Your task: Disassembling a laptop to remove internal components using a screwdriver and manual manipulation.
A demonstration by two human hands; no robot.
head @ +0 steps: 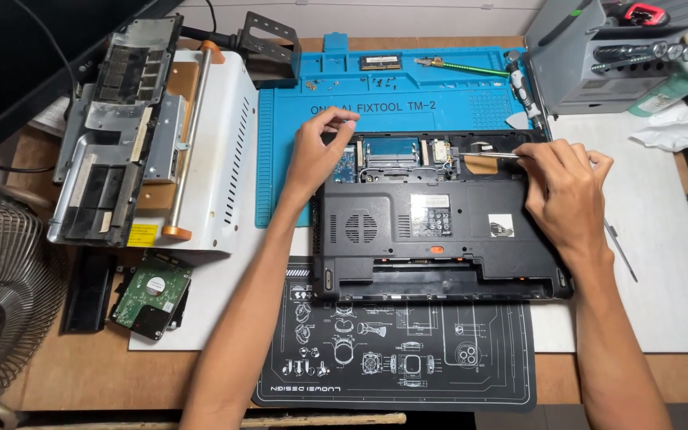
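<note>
Laptop, underside up, open bay serviced with tweezers

We keep the laptop (pixel 439 231) inverted across the blue mat (pixel 296 119) and black mat (pixel 396 358), near the tabletop's middle, so its open bay faces us. Our right hand (pixel 567 191) pinches slim tweezers (pixel 491 155), tip inside the bay. Our left hand (pixel 320 151) rests at the far-left corner, thumb and forefinger pressed together, apparently steadying the case. A bare drive (pixel 151 295) lies near the left edge.

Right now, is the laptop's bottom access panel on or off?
Off: the upturned laptop has an open bay exposing green boards, between the left hand and right hand.
</note>
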